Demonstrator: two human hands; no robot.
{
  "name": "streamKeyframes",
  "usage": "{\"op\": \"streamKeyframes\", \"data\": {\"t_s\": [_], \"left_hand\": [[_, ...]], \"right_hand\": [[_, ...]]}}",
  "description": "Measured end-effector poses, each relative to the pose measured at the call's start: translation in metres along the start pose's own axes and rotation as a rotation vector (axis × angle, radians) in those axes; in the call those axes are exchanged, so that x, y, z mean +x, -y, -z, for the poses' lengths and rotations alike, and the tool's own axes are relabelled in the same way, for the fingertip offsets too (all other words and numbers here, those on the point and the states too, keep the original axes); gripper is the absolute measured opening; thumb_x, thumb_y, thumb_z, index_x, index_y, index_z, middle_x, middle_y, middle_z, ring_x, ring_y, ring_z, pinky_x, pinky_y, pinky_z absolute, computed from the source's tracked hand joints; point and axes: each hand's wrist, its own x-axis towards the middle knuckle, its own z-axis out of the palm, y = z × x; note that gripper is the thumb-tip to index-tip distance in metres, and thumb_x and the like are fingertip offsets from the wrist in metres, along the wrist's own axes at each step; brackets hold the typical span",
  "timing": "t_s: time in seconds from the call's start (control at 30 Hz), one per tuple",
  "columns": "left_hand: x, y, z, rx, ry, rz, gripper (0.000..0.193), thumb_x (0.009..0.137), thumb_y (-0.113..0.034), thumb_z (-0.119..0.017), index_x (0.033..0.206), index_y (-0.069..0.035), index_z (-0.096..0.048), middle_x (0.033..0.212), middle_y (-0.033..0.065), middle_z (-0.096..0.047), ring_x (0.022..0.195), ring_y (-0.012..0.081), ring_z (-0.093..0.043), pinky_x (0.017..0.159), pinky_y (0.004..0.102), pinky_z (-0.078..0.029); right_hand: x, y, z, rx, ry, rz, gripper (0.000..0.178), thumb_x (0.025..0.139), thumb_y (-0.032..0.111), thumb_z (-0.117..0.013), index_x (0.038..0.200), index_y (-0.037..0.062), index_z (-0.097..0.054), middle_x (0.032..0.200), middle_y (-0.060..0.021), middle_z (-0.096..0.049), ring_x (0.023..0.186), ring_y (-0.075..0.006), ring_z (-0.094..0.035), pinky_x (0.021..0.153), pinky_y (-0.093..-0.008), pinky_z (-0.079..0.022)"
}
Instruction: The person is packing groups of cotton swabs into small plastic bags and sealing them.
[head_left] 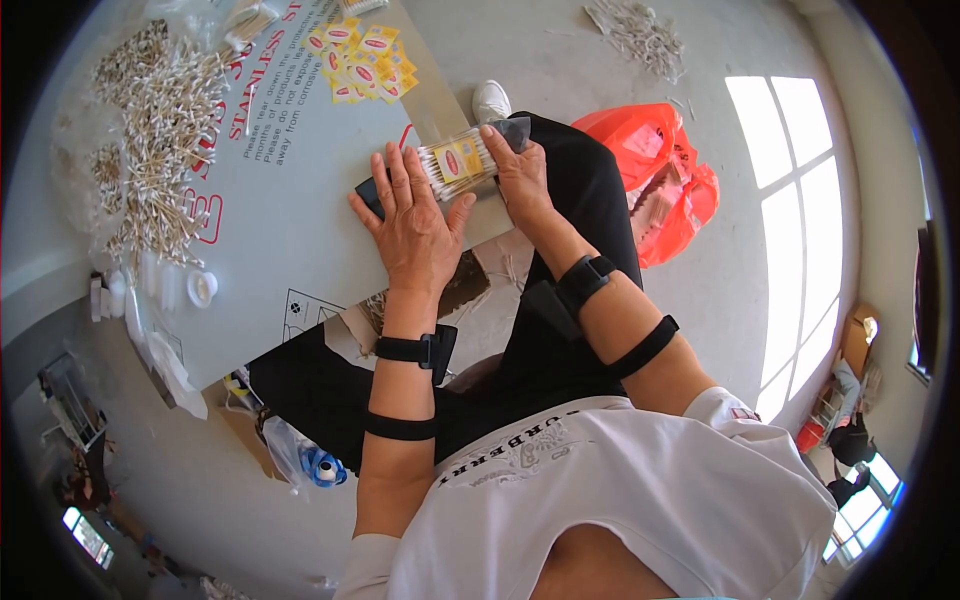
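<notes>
A clear plastic pack of cotton swabs (438, 172) with a yellow and red label lies near the right edge of the table. My right hand (522, 185) grips its right end, thumb on top, with loose plastic film sticking out past the fingers. Flat beside the pack's left end rests my left hand (412, 225), fingers stretched and apart. Beneath those fingers shows part of a dark flat object (369, 196); the rest of it is hidden. Farther up the table, several yellow label cards (362, 68) lie in a loose spread.
A large heap of loose cotton swabs (160, 140) covers the table's far left on clear plastic. Small white containers (202, 288) stand by the left edge. A red plastic bag (690, 200) holding packs sits on the floor right of my leg. More swabs (635, 38) lie scattered beyond.
</notes>
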Motion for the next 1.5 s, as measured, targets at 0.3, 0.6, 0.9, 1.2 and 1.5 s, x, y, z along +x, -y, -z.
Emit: {"op": "streamKeyframes", "data": {"t_s": [0.3, 0.6, 0.9, 1.2, 1.5], "left_hand": [[0.001, -0.002, 0.001, -0.013, -0.017, 0.013, 0.086, 0.091, -0.055, -0.054, 0.151, -0.003, -0.023, 0.159, 0.015, -0.017, 0.149, 0.0327, -0.009, 0.112, 0.0651, -0.004], [-0.002, 0.002, 0.001, -0.101, -0.109, -0.002, 0.083, 0.091, -0.051, -0.056, 0.152, -0.005, -0.023, 0.159, 0.0144, -0.02, 0.148, 0.0339, -0.012, 0.111, 0.0659, -0.007], [-0.002, 0.0, 0.004, -0.086, -0.01, -0.03, 0.082, 0.089, -0.045, -0.061, 0.151, -0.004, -0.026, 0.159, 0.0131, -0.02, 0.149, 0.0329, -0.008, 0.112, 0.0648, -0.001], [0.012, 0.02, 0.01, -0.175, -0.194, -0.195, 0.065, 0.092, -0.031, -0.06, 0.147, -0.008, -0.035, 0.153, 0.0135, -0.033, 0.145, 0.0338, -0.023, 0.113, 0.0559, -0.016], [0.013, -0.005, 0.013, -0.091, 0.048, -0.146, 0.08, 0.091, -0.037, -0.06, 0.153, -0.007, -0.019, 0.16, 0.0121, -0.019, 0.148, 0.0302, -0.017, 0.117, 0.055, -0.009]], "right_hand": [[0.005, -0.007, 0.001, 0.12, 0.0, -0.075, 0.027, 0.092, 0.028, -0.067, 0.08, 0.0035, -0.067, 0.072, 0.0044, -0.061, 0.063, -0.004, -0.049, 0.057, -0.0239, -0.04], [0.0, -0.001, 0.007, 0.215, 0.075, -0.15, 0.024, 0.086, 0.025, -0.074, 0.091, 0.0027, -0.068, 0.083, -0.003, -0.069, 0.069, -0.0096, -0.064, 0.062, -0.0254, -0.051], [0.0, 0.0, 0.005, 0.242, 0.048, -0.126, 0.017, 0.086, 0.018, -0.074, 0.086, 0.0019, -0.069, 0.081, -0.0013, -0.068, 0.069, -0.0076, -0.061, 0.063, -0.0242, -0.049], [-0.005, 0.007, 0.015, 0.419, 0.087, -0.259, 0.013, 0.084, 0.013, -0.073, 0.092, 0.0037, -0.068, 0.086, -0.0016, -0.068, 0.069, -0.0083, -0.062, 0.062, -0.0227, -0.048], [-0.005, 0.005, 0.022, 0.316, 0.157, -0.246, 0.016, 0.08, 0.008, -0.076, 0.094, 0.0055, -0.069, 0.084, -0.0001, -0.068, 0.07, -0.0081, -0.06, 0.062, -0.0228, -0.047]]}}
